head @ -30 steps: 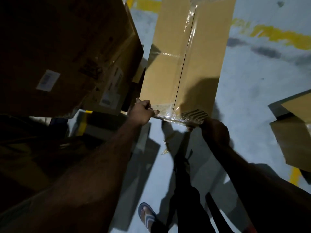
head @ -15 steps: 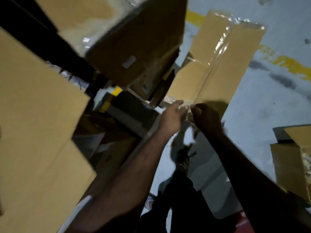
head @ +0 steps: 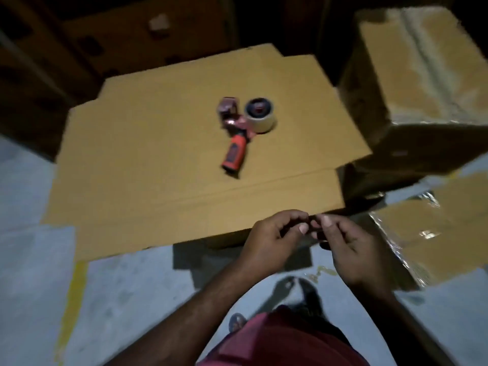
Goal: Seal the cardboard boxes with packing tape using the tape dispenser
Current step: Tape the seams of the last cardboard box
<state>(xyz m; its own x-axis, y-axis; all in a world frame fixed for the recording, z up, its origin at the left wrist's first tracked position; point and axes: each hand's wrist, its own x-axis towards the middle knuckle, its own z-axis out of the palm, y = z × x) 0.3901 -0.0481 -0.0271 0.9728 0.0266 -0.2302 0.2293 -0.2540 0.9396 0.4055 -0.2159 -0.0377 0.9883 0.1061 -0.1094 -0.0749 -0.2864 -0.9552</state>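
Observation:
A red-handled tape dispenser (head: 235, 138) with a roll of clear tape (head: 260, 116) lies on its side on a large flattened cardboard box (head: 148, 159) in front of me. My left hand (head: 272, 241) and my right hand (head: 351, 249) are together at the near edge of that cardboard, well short of the dispenser. Their curled fingertips meet and pinch a small dark scrap (head: 315, 229); blur hides what it is. Neither hand touches the dispenser.
A taped brown box (head: 422, 75) stands at the right, with a second tape-wrapped box (head: 435, 233) lower right on the grey floor. Dark cartons (head: 126, 35) line the back. A yellow floor line (head: 74, 299) runs at the left. My sandalled feet (head: 293, 289) are below the hands.
The view has swung from the tall taped box, whose lower edge both hands held, to the flattened cardboard with the dispenser. Both hands have left that box and now meet fingertip to fingertip.

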